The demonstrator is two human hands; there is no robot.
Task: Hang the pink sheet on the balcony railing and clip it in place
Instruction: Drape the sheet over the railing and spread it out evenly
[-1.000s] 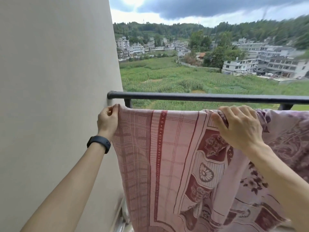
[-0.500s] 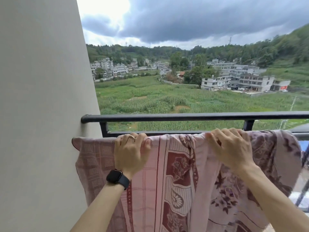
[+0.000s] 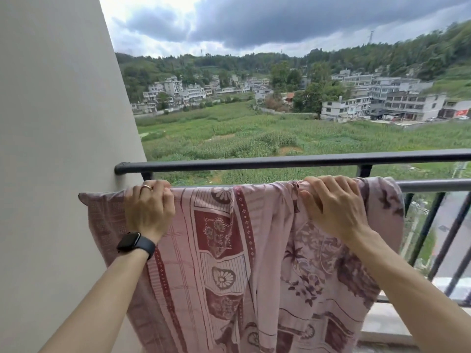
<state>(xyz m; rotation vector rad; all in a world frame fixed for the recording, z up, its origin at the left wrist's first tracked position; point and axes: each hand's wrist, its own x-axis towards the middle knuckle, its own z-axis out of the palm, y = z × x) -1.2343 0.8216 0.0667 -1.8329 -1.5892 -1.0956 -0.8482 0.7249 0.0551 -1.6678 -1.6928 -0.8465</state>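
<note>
The pink sheet point(image 3: 224, 256), patterned in dark red and purple, drapes over the lower bar of the black balcony railing point(image 3: 433, 186) and hangs down toward me. My left hand point(image 3: 149, 210), with a ring and a black watch on the wrist, grips the sheet's top fold near the wall. My right hand point(image 3: 334, 205) grips the bunched top fold further right. The sheet's left corner pokes out against the wall. No clip is in view.
A plain wall point(image 3: 56, 149) stands close on the left, where the upper handrail point(image 3: 280, 161) meets it. Vertical black balusters point(image 3: 425, 225) and a concrete ledge show at the right. Beyond lie green fields and buildings.
The sheet's top edge has settled over the lower bar. My left hand moved right from the corner along the top edge; both hands now press on the fold. The view tilted.
</note>
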